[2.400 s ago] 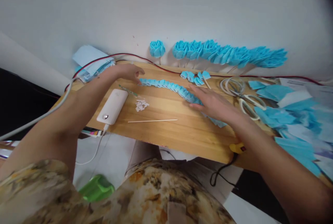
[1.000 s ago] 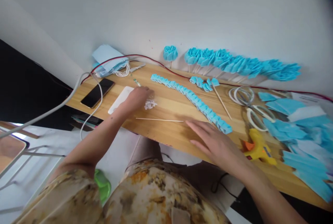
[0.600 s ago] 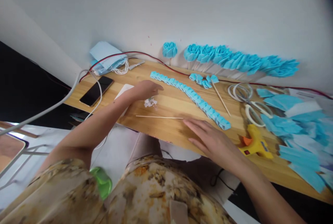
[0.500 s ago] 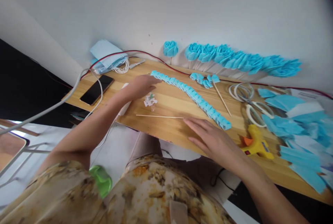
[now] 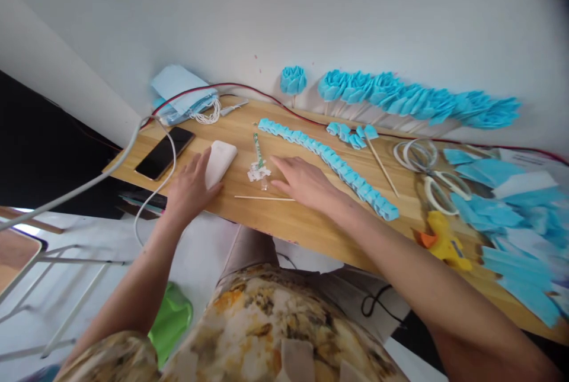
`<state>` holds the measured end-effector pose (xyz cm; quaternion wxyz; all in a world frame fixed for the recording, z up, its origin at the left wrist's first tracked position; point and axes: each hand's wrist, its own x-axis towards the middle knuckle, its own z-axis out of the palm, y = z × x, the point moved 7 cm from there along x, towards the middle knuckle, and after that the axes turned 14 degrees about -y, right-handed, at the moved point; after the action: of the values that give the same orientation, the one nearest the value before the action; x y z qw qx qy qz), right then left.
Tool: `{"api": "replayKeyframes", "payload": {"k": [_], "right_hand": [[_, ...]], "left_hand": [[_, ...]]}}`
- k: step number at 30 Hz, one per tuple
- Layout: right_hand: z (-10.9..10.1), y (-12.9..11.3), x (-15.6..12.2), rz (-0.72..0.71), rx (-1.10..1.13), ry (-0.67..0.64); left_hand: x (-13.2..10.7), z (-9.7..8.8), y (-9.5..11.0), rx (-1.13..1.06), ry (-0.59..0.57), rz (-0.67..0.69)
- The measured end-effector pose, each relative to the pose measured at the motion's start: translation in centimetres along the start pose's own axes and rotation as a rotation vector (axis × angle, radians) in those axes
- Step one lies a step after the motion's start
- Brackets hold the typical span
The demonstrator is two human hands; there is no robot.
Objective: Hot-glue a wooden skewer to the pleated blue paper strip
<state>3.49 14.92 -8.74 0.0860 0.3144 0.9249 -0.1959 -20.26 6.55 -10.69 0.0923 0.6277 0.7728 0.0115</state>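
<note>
Partly hidden, power bank behind left hand, stick behind right hand

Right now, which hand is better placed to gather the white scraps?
Right, likely: the right hand is beside the white scraps; the left hand is farther off, by the power bank.
</note>
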Motion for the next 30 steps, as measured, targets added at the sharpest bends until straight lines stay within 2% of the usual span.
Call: {"api": "replayKeyframes", "payload": {"k": [3, 6, 9, 11, 13, 16, 21, 24, 27, 30], "right_hand": [[-0.4, 0.6, 3.8, 0.057, 0.018, 0.066], [-0.8, 1.3, 7.0, 0.131, 0.073, 0.095], [-0.7, 1.8, 9.2, 0.184, 0.239, 0.067], [-0.9, 2.1, 9.9, 0.182, 0.353, 0.051], [-1.5, 2.6, 10.0, 0.13, 0.455, 0.062], [-2.5, 3.6, 9.0, 0.031, 0.546, 0.06], [-2.2, 5.3, 7.0, 0.132, 0.38, 0.035], [-1.0, 4.4, 6.7, 0.153, 0.295, 0.017], [-0.4, 2.8, 6.8, 0.108, 0.272, -0.011], [-1.2, 1.9, 6.1, 0.063, 0.256, 0.006]], "left_hand": [[0.3, -0.2, -1.0, -0.053, 0.022, 0.001], [-0.4, -1.1, -0.5, -0.034, 0.058, 0.037], [-1.8, -2.0, 2.0, -0.086, 0.131, 0.176], [-1.9, -1.6, 4.4, -0.14, 0.077, 0.32], [-1.2, -0.8, 6.2, -0.175, 0.019, 0.402], [0.7, 0.3, 7.8, -0.223, -0.007, 0.462], [2.4, 1.0, 8.4, -0.331, 0.054, 0.494], [2.1, 0.3, 8.1, -0.362, 0.12, 0.501], [1.9, -0.5, 7.7, -0.378, 0.161, 0.503], [1.9, -0.9, 7.5, -0.377, 0.186, 0.483]]}}
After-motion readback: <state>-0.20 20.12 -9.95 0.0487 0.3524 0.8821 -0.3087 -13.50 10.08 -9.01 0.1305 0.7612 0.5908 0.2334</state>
